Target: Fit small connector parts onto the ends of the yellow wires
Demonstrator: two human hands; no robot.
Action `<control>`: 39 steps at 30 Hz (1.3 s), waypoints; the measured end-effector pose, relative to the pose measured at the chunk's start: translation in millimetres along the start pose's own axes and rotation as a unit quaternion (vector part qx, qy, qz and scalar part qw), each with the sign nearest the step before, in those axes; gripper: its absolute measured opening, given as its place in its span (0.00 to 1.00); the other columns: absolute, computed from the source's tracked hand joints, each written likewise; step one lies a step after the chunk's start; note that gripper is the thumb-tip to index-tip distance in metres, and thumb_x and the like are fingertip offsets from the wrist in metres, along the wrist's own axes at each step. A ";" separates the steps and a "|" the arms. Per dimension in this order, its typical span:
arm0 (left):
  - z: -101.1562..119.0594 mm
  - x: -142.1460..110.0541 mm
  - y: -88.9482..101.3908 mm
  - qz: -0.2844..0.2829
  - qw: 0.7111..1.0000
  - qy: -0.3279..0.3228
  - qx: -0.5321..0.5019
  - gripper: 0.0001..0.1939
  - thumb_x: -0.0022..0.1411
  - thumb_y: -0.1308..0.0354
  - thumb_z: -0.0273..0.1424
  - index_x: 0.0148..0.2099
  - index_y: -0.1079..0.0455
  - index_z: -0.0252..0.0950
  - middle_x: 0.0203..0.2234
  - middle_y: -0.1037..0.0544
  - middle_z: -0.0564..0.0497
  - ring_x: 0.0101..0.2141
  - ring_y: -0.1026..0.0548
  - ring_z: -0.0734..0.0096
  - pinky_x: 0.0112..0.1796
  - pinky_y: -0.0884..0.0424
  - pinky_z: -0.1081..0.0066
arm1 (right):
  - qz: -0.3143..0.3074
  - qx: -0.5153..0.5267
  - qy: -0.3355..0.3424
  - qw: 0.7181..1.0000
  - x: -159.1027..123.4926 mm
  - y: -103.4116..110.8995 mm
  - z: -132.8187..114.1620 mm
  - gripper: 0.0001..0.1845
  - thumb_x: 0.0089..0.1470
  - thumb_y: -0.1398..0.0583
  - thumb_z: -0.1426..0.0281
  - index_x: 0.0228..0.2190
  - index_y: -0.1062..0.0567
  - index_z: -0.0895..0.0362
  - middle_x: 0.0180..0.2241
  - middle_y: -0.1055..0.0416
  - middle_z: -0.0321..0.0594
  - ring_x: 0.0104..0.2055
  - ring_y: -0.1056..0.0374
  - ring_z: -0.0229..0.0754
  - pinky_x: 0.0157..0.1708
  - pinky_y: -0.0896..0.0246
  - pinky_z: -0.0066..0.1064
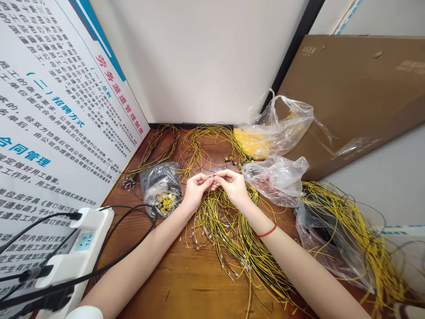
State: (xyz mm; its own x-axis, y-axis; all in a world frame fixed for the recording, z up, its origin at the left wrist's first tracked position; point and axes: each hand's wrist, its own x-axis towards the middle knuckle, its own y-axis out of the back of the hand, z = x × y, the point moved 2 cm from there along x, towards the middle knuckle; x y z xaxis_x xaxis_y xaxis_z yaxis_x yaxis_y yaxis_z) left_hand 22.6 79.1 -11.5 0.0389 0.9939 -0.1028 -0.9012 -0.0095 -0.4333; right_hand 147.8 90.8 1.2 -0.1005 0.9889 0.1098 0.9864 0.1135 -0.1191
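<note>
My left hand [195,191] and my right hand [233,188] meet fingertip to fingertip above the middle of the table. Both are closed in a pinch around a tiny yellowish part [211,177], mostly covered by the fingers; its exact kind is too small to make out. Under and in front of my right hand spreads a big bundle of yellow and black wires [229,226], with small pale connector ends. Left of my left hand lies an open plastic bag [149,181] holding small yellow and black parts [167,203]. A few similar dark pieces [235,162] rest just beyond my right hand.
More wires [207,133] lie along the back wall. Clear bags, one with yellow pieces [254,142] and one with reddish contents [274,179], stand right. Another wire bundle [372,243] hangs over a bag at far right. A power strip [79,252] with black cables borders the left.
</note>
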 end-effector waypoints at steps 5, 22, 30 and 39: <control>1.8 -0.3 -1.2 -0.014 1.000 0.004 -0.006 0.21 0.36 0.27 0.41 0.26 0.30 0.32 0.20 0.23 0.52 0.21 0.26 0.76 0.28 0.28 0.73 | -0.021 -0.009 0.002 1.000 0.9 1.6 -3.1 0.20 0.37 0.31 0.54 0.26 0.24 0.56 0.22 0.26 0.36 0.24 0.30 0.38 0.30 0.29 0.34; 8.2 -3.7 -5.5 -0.006 0.999 0.021 -0.027 0.22 0.34 0.26 0.40 0.28 0.28 0.32 0.20 0.22 0.52 0.21 0.26 0.77 0.28 0.28 0.75 | -0.002 -0.001 -0.003 1.000 0.8 8.3 0.1 0.17 0.36 0.30 0.58 0.27 0.22 0.57 0.28 0.22 0.40 0.31 0.26 0.41 0.37 0.28 0.36; 4.9 -2.9 -1.4 -0.012 1.000 0.013 -0.007 0.21 0.38 0.27 0.40 0.28 0.28 0.31 0.21 0.22 0.52 0.22 0.26 0.76 0.29 0.28 0.73 | 0.015 -0.014 0.013 1.000 -0.5 9.0 -1.4 0.13 0.37 0.30 0.62 0.26 0.20 0.56 0.28 0.21 0.40 0.32 0.26 0.42 0.38 0.28 0.38; 6.9 -3.1 -3.2 -0.011 1.000 0.022 -0.007 0.22 0.36 0.27 0.42 0.28 0.27 0.31 0.20 0.22 0.51 0.21 0.26 0.76 0.28 0.28 0.74 | 0.011 -0.012 0.018 1.000 -1.1 8.4 -2.5 0.13 0.37 0.30 0.62 0.27 0.20 0.56 0.28 0.21 0.40 0.32 0.26 0.42 0.37 0.28 0.38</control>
State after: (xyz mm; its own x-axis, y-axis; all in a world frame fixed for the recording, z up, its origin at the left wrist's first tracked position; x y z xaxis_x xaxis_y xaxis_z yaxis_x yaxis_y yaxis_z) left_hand 22.3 76.8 -3.6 0.0787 0.9881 -0.1318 -0.8934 0.0113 -0.4490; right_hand 156.5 90.4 2.5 -0.0738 0.9870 0.1427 0.9912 0.0884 -0.0989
